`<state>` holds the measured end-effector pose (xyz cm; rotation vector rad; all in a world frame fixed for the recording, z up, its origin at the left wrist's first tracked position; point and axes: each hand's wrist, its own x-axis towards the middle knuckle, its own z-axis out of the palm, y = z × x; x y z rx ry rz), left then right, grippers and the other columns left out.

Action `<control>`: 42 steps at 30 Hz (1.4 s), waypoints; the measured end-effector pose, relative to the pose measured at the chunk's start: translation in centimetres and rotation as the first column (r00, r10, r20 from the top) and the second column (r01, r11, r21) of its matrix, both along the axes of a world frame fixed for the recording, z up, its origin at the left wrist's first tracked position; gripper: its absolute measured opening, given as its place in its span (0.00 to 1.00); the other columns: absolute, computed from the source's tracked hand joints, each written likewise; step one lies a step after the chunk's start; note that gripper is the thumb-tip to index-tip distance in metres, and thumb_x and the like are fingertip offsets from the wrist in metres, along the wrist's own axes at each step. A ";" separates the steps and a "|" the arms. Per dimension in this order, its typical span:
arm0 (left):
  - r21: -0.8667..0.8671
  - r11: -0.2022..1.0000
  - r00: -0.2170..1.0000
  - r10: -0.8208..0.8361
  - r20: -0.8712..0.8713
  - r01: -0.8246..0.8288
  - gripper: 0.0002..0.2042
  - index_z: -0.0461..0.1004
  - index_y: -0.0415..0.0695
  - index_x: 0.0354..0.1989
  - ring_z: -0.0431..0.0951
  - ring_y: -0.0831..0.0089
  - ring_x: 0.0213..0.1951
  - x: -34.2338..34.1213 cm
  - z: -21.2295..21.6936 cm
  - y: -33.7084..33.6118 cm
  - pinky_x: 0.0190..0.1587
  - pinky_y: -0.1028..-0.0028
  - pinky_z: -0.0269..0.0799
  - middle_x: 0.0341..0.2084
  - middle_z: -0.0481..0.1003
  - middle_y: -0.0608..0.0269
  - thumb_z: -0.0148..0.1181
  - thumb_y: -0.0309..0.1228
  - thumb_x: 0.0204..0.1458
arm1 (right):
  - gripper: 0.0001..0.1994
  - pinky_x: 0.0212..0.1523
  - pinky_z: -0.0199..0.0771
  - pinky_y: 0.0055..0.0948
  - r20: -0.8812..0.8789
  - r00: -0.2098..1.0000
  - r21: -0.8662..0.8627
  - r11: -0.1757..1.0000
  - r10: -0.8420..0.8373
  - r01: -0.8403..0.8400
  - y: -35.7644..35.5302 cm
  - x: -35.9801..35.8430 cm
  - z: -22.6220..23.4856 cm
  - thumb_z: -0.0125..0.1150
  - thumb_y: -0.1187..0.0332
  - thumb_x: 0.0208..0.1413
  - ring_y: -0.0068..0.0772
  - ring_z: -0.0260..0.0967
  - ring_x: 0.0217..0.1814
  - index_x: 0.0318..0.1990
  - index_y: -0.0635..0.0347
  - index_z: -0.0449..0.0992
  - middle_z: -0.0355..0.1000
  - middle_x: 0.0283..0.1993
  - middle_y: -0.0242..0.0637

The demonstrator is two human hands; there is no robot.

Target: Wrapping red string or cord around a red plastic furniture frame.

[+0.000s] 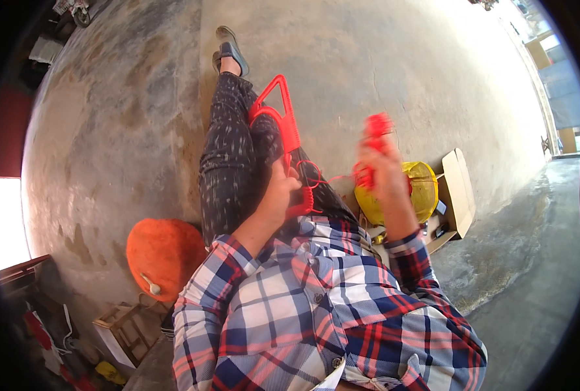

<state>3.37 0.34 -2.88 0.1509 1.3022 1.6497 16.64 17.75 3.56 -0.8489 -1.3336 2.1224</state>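
My left hand [281, 190] is closed around the middle of a red plastic frame [290, 130], which lies over my legs. A long open triangular loop forms its far end, and another red part sits below my hand. Red cord [335, 178] loops by the frame and runs across to my right side. My right hand [386, 166], blurred by motion, is wrapped around a red bundle [377, 124] that shows above and below the fingers. Whether it is wound cord or a handle I cannot tell.
Behind my right forearm sits a yellow translucent container [425, 189], beside an open cardboard box [458, 195] holding small items. An orange rounded cushion-like thing [163, 251] lies at my left, with a wooden frame [124, 332] nearer. My shoes [231, 52] rest on the concrete floor.
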 end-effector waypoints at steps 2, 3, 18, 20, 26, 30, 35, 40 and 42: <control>0.047 0.999 1.000 -0.002 -0.014 0.003 0.33 0.53 0.40 0.63 0.62 0.80 0.44 0.0 0.7 0.0 0.57 0.79 0.55 0.45 0.61 0.68 0.44 0.19 0.41 | 0.13 0.21 0.60 0.16 0.235 0.911 0.038 0.933 0.339 -0.357 -2.7 -1.0 -1.9 0.53 0.69 0.59 0.14 0.58 0.20 0.51 0.58 0.68 0.66 0.28 0.24; 0.100 0.995 1.000 0.004 -0.024 -0.001 0.33 0.53 0.40 0.63 0.62 0.80 0.44 -0.1 0.9 0.0 0.58 0.79 0.54 0.46 0.61 0.67 0.44 0.19 0.41 | 0.13 0.21 0.60 0.16 0.229 0.914 0.034 0.935 0.336 -0.352 -3.5 -1.3 -1.8 0.53 0.69 0.59 0.14 0.58 0.20 0.51 0.58 0.68 0.66 0.28 0.24; -0.303 0.926 0.446 -0.179 -0.877 -0.224 0.31 0.57 0.39 0.62 0.63 0.68 0.50 0.2 0.1 0.1 0.61 0.70 0.53 0.52 0.64 0.53 0.48 0.23 0.43 | 0.11 0.28 0.58 0.18 -0.032 0.915 -0.143 0.904 0.402 -0.402 -5.5 0.5 7.1 0.55 0.79 0.51 0.14 0.56 0.26 0.42 0.61 0.67 0.62 0.30 0.24; -0.180 0.975 0.348 -0.125 -0.929 -0.131 0.30 0.59 0.39 0.61 0.63 0.66 0.52 0.5 3.8 0.4 0.61 0.68 0.52 0.50 0.67 0.52 0.52 0.25 0.44 | 0.12 0.27 0.58 0.20 -0.227 0.855 -0.109 0.861 0.466 -0.497 -3.6 0.8 7.3 0.56 0.78 0.49 0.16 0.56 0.25 0.42 0.62 0.67 0.62 0.29 0.27; -0.067 0.979 0.777 0.110 -0.620 -0.192 0.06 0.71 0.39 0.33 0.63 0.88 0.21 -2.3 3.9 -0.6 0.25 0.87 0.59 0.21 0.70 0.73 0.56 0.28 0.58 | 0.06 0.32 0.66 0.31 0.086 0.787 0.616 0.588 0.611 -0.524 -0.6 -1.5 6.3 0.58 0.78 0.44 0.36 0.68 0.33 0.32 0.65 0.75 0.68 0.30 0.38; -0.352 0.936 0.918 -0.116 -0.379 -0.027 0.15 0.71 0.39 0.31 0.57 0.86 0.12 -2.8 -0.3 -2.0 0.14 0.79 0.50 0.16 0.66 0.72 0.50 0.39 0.62 | 0.14 0.41 0.71 0.39 0.737 0.642 0.647 0.055 0.214 -0.761 -1.5 -3.6 -2.9 0.60 0.75 0.42 0.51 0.71 0.42 0.40 0.62 0.77 0.72 0.43 0.50; -0.307 0.924 0.641 -0.095 -0.762 -0.228 0.11 0.71 0.39 0.29 0.65 0.84 0.24 -2.9 0.6 -1.5 0.26 0.77 0.60 0.18 0.68 0.72 0.53 0.33 0.60 | 0.16 0.45 0.73 0.37 0.569 0.717 0.465 0.561 0.403 -0.685 -4.3 -4.8 -2.6 0.64 0.70 0.45 0.50 0.72 0.47 0.45 0.61 0.76 0.72 0.49 0.48; -0.109 0.987 0.961 0.089 -0.261 -0.121 0.10 0.70 0.46 0.27 0.59 0.88 0.16 -1.7 9.4 -0.3 0.17 0.84 0.52 0.18 0.66 0.76 0.51 0.34 0.61 | 0.15 0.51 0.69 0.39 0.294 0.915 0.796 0.459 0.276 -0.394 -5.1 -4.1 2.4 0.63 0.71 0.50 0.48 0.68 0.55 0.46 0.59 0.76 0.68 0.55 0.40; 0.000 0.997 0.997 0.080 0.021 -0.080 0.11 0.69 0.47 0.28 0.56 0.87 0.14 -1.6 11.0 0.3 0.14 0.83 0.49 0.17 0.64 0.76 0.52 0.37 0.61 | 0.14 0.52 0.68 0.39 0.271 0.925 0.836 0.411 0.266 -0.363 -4.5 -3.9 2.7 0.63 0.71 0.50 0.47 0.67 0.55 0.46 0.59 0.75 0.68 0.55 0.38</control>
